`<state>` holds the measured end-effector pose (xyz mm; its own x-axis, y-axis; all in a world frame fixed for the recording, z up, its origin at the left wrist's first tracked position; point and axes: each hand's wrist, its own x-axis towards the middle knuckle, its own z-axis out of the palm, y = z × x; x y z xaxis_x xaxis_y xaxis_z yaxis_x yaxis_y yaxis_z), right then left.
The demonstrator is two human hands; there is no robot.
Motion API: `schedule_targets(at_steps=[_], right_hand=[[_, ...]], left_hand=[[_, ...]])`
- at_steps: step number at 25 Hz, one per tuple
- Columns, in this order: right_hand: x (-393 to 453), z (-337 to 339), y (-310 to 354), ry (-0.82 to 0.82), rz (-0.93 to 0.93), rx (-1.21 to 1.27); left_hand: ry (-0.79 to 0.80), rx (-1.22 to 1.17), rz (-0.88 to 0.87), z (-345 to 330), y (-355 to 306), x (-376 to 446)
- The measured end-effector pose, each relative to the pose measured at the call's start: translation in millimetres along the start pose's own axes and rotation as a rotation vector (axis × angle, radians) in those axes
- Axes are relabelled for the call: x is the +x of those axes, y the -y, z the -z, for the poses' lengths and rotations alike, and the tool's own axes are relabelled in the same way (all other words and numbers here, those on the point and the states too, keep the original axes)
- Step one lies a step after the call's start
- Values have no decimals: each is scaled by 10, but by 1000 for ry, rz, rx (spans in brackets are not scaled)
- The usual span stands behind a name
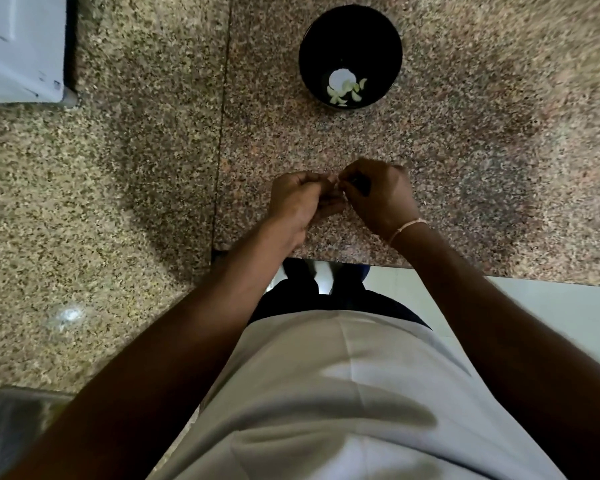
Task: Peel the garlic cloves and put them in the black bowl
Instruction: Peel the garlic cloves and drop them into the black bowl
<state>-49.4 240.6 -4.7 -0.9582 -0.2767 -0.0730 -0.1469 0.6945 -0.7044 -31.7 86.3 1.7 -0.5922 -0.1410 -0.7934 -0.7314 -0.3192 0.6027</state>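
Observation:
The black bowl (pixel 350 39) stands on the speckled granite counter (pixel 465 150), far from the edge, with several pale peeled garlic cloves (pixel 347 91) lying at its near side. Closer to me, over the counter's front edge, my left hand (pixel 298 199) and my right hand (pixel 381 195) meet fingertip to fingertip. Their curled fingers pinch a small garlic clove (pixel 336 183) between them; the clove is almost fully hidden by the fingers. A thin bracelet circles my right wrist.
A white appliance (pixel 21 46) sits at the counter's far left corner. A seam (pixel 222 133) runs down the counter left of my hands. The counter's front edge (pixel 430 268) lies just under my wrists, with pale floor below. A sink corner (pixel 7 427) shows bottom left.

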Motion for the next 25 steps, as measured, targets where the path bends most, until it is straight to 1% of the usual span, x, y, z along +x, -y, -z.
schedule_targets(at_steps=[4, 8, 12, 19, 25], right_hand=[[35, 20, -260, 19, 55, -112], [32, 18, -405, -22, 95, -108], [41, 24, -484, -21, 48, -129], [146, 90, -430, 32, -44, -97], [241, 127, -374, 117, -48, -100]], left_hand=[[-90, 148, -2, -156, 114, 83], [-203, 253, -62, -266, 254, 124], [-298, 354, -110, -352, 308, 172], [-286, 329, -96, -354, 360, 259], [-257, 228, -101, -353, 377, 242]])
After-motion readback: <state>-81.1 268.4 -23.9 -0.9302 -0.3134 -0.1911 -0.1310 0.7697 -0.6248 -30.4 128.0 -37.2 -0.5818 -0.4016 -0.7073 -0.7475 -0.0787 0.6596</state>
